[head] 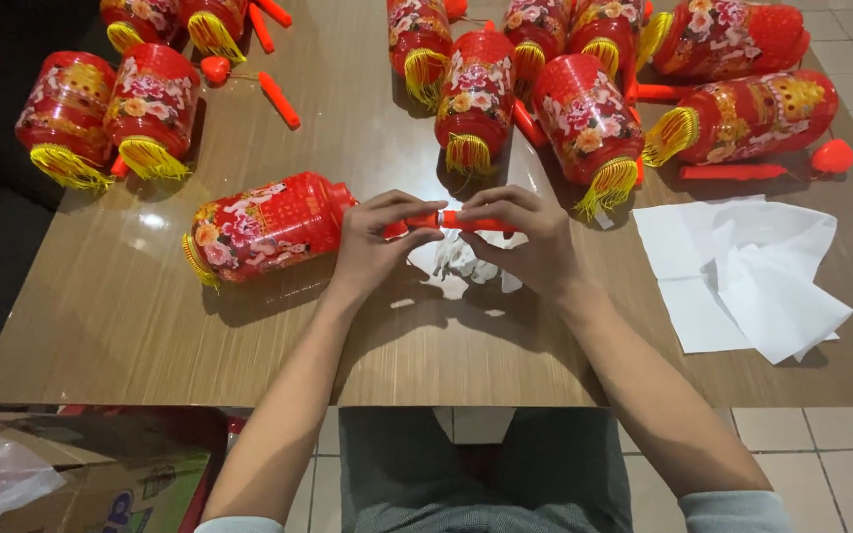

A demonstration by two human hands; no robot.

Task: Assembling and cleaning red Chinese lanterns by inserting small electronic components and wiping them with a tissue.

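An orange-red stick is pinched at both ends by the left hand and right hand, mid-table; one end is joined to a red floral lantern. Crumpled paper lies beneath. The wooden table stands on pale floor tiles.

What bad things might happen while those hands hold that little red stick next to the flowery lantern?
The thin red plastic stick is pinched by the left hand and right hand, so hard bending might snap it. The red flowered paper lantern lies on its round side touching the left hand, so a nudge might roll it along the brown wooden table. The crumpled white paper under the hands might get swept away.
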